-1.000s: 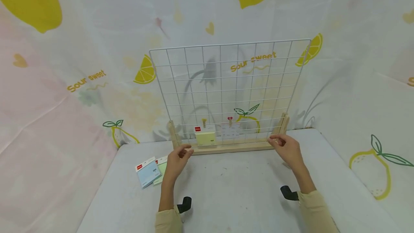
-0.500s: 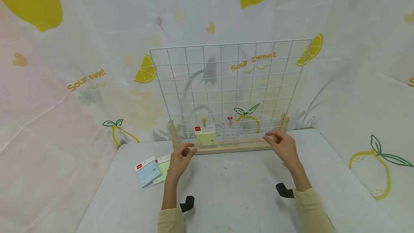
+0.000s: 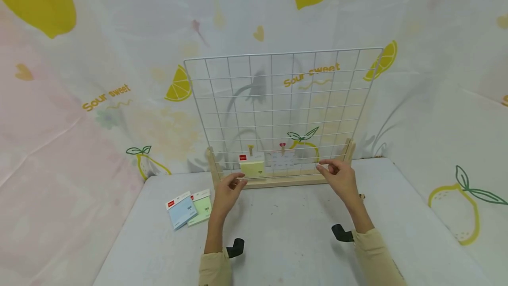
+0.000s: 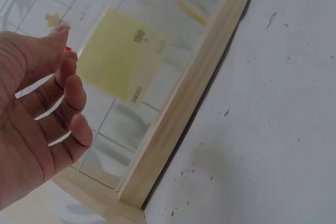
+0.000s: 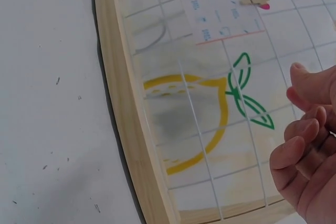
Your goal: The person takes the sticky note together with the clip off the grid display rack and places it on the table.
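Note:
My left hand (image 3: 228,193) hovers in front of the lower left of a white wire grid panel (image 3: 272,114), fingers loosely bent around nothing. Close by it, a yellow sticky-note pad (image 3: 252,170) hangs from the grid on a wooden clothespin (image 3: 251,149) topped with a yellow star. To its right a white printed card (image 5: 220,11) hangs from a second clothespin (image 5: 255,1), which bears a red heart. My right hand (image 3: 340,179) is before the grid's lower right, its fingers bent and holding nothing visible.
The grid stands in a wooden base (image 3: 285,182) at the back of the white table (image 3: 285,228). On the left, a blue sticky-note pad (image 3: 182,212) overlaps a green one (image 3: 202,208). A small wooden piece (image 3: 362,197) lies beside my right wrist. Lemon-printed cloth hangs behind.
Both hands have moved inward, the left to the right and the right to the left. The small wooden piece by my right wrist shows more now. Pads and card have stayed put.

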Demonstrator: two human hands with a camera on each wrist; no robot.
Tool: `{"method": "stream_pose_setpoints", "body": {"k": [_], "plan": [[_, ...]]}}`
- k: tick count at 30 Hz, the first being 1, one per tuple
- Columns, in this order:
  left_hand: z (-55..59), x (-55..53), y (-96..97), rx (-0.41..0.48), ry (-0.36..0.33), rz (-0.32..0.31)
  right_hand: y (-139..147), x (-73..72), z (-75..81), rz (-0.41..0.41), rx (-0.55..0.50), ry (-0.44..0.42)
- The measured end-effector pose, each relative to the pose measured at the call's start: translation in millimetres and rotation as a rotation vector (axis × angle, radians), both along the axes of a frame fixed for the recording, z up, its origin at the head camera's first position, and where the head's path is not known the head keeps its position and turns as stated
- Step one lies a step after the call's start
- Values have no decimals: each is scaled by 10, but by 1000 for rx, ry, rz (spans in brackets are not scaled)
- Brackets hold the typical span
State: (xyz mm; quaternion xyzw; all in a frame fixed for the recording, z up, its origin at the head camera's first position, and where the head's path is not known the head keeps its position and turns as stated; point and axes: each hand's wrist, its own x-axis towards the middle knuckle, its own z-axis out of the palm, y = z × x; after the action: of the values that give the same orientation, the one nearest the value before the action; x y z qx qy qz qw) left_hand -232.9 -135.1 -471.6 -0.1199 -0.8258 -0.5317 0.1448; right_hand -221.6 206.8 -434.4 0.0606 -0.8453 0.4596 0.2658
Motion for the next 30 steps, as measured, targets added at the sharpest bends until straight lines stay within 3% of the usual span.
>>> {"method": "stream_pose_setpoints", "body": {"k": [6,16,25,30], "plan": [[24,-6,59,-1,6,13,-69,4,-13,4,-47,13],[56,-38,149,3,36,-5,-154,-46,27,45,-68,110],[63,-66,219,18,12,-33,-251,-89,81,29,-30,80],[69,-101,265,2,41,-42,-293,-107,80,45,-32,70]]}}
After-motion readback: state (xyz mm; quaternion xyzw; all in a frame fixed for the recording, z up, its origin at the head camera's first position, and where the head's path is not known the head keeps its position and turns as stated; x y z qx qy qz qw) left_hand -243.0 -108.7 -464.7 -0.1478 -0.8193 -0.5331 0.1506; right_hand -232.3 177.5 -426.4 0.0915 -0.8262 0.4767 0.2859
